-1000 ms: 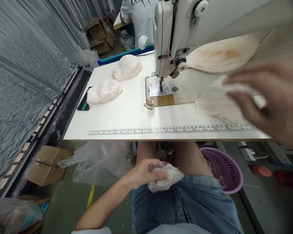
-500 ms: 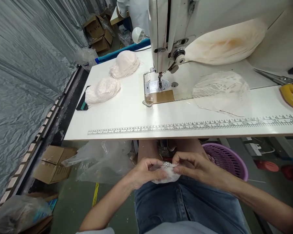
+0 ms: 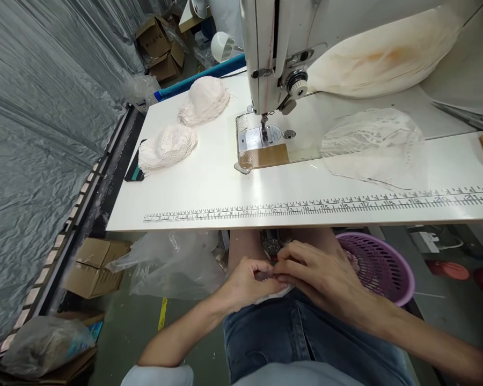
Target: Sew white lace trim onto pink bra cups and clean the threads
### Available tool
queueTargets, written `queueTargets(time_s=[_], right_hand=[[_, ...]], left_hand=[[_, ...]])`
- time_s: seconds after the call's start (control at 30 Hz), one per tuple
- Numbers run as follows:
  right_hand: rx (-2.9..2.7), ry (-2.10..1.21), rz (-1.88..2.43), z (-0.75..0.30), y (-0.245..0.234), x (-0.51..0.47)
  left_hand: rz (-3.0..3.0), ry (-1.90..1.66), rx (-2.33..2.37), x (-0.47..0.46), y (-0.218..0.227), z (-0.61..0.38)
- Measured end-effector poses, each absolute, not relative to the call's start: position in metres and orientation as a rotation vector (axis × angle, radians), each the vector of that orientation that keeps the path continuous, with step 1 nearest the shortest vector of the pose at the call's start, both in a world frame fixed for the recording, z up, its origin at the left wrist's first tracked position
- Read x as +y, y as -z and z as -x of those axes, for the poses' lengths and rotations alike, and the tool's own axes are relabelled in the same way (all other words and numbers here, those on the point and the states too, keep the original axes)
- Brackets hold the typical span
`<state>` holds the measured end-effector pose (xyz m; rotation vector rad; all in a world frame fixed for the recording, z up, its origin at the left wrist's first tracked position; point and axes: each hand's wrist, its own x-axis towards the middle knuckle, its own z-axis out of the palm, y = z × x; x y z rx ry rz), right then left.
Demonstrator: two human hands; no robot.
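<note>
Over my lap, below the table edge, my left hand grips a small white lace piece between thumb and fingers. My right hand is closed at the same piece, its fingertips meeting those of the left. Most of the lace is covered by both hands; just its lower rim shows. On the table, two pale lace cups lie left of the sewing machine. Flat sheer lace pieces rest to the right of the needle.
Scissors with a yellow handle lie at the table's right. A printed ruler runs along the front edge. Beneath the table, a purple basket stands right of my legs, and a plastic bag and a cardboard box are left.
My right hand has moved left and turned over the lace piece, its back now facing up and covering most of it. The left hand stays nearly in place. The view has shifted slightly.
</note>
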<state>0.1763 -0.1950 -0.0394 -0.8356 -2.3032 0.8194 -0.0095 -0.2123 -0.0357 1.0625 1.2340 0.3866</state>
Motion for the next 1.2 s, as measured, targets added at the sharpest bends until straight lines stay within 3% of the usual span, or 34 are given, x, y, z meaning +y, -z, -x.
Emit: queueTargets(time_s=[0.3, 0.53, 0.87, 1.2], right_hand=[[-2.016, -1.278, 0.96, -0.185, 0.048, -0.19], [-2.195, -1.149, 0.87, -0.175, 0.053, -0.197], [-2.045, -1.287, 0.933, -0.184, 0.057, -0.198], [-2.143, -1.167, 0.915, -0.175, 0.059, -0.204]], left_hand=[[-0.992, -0.291, 1.277, -0.209, 0.032, 0.009], [-1.107, -0.285, 1.278, -0.21, 0.039, 0.006], [-1.012, -0.268, 1.261, -0.21, 0.039, 0.006], [-1.069, -0.276, 1.259, -0.212, 0.04, 0.004]])
